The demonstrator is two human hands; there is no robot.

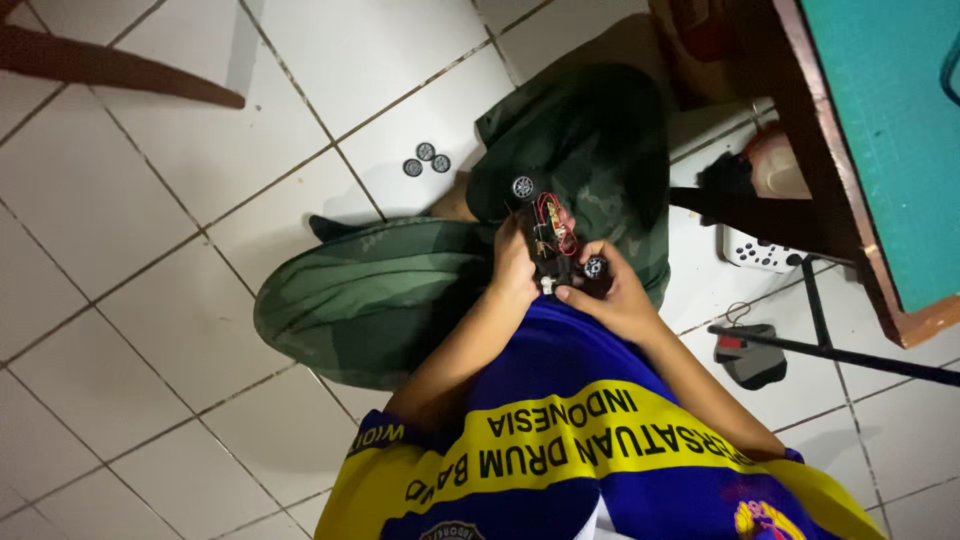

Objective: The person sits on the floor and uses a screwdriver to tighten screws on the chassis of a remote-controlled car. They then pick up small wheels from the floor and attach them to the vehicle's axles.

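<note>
I sit cross-legged on a tiled floor and hold a small toy car chassis (553,238) over my lap, with red wires showing on it. My left hand (512,268) grips its left side. My right hand (612,290) holds its right side, with fingers on a small black wheel (595,267). Another wheel (523,187) sits at the chassis's far end. Three loose black wheels (426,159) lie together on the floor beyond my knee.
A wooden table with a teal top (890,150) stands at the right, with a white power strip (762,252) and a grey and red gadget (750,355) on the floor beneath it. A dark wooden leg (110,65) crosses the top left.
</note>
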